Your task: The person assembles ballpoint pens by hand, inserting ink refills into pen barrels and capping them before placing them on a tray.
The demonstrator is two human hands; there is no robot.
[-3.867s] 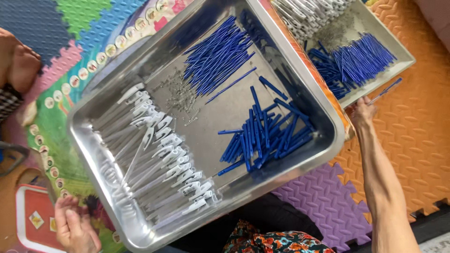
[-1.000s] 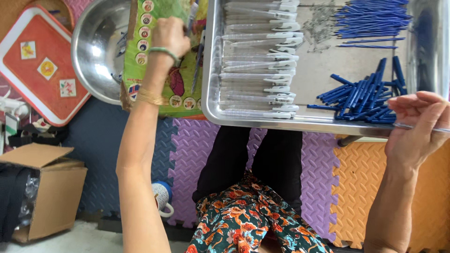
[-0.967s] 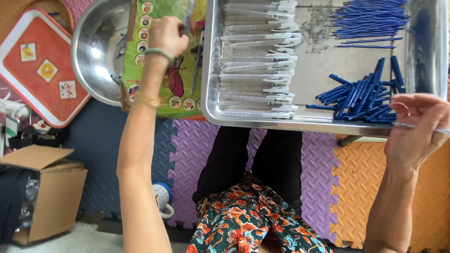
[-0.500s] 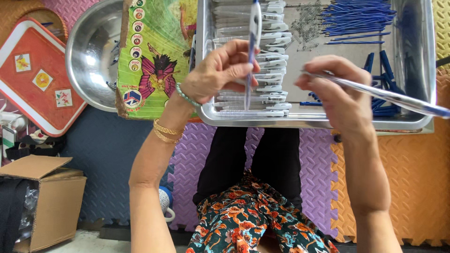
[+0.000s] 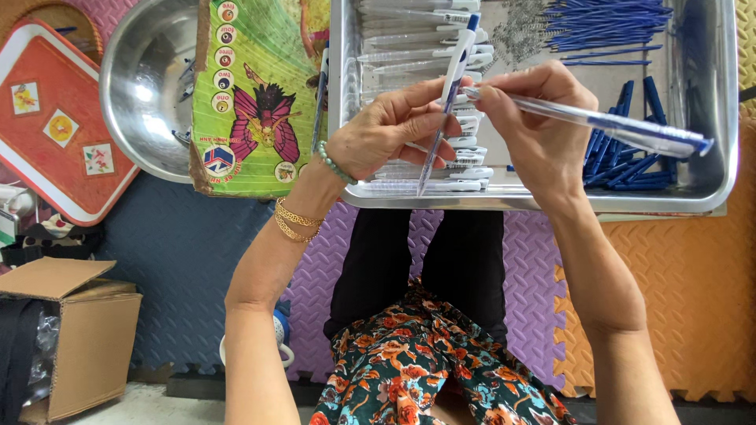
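Both hands have come together above the near edge of the steel tray (image 5: 709,189) since a second ago, the left hand (image 5: 386,134) pinching a clear pen barrel (image 5: 445,94) upright, the right hand (image 5: 535,126) gripping a blue-capped pen (image 5: 622,126) whose tip meets it.

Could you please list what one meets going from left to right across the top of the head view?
Red tray → round steel bowl → green printed board → clear pen barrels → springs → blue refills.
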